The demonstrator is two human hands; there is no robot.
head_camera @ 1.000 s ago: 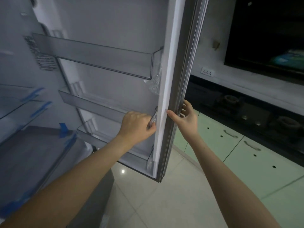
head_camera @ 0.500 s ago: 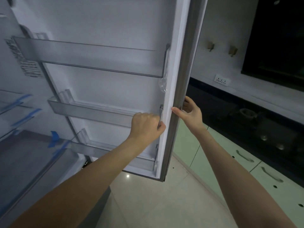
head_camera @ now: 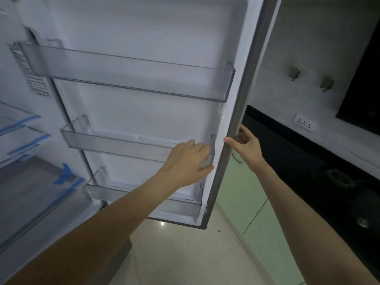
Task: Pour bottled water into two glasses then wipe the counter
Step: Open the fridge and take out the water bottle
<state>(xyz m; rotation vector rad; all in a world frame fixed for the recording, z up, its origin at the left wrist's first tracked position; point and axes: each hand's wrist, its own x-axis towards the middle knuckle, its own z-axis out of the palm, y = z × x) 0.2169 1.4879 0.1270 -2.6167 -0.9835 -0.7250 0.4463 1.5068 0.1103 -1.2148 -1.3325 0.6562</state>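
Observation:
The fridge door (head_camera: pixel 144 23) stands open in front of me, its white inner side facing me. Three clear door shelves are fixed to it, and nothing shows in any of them. My left hand (head_camera: pixel 189 161) grips the right end of the middle door shelf (head_camera: pixel 115 142), fingers over its rim and thumb underneath. My right hand (head_camera: pixel 248 147) holds the door's outer edge, thumb on the inner face and fingers round the back. No bottle and no glasses are in view.
The upper door shelf (head_camera: pixel 133 77) and lower door shelf (head_camera: pixel 144 200) flank my left hand. Glass shelves with blue tape (head_camera: pixel 30 182) fill the fridge at the left. A dark counter (head_camera: pixel 308 161) over green cabinets (head_camera: pixel 246 192) runs along the right.
The view has turned left and up, so more of the door's inner side shows. My left hand's fist on the shelf end has loosened, with the fingers now spread over the rim.

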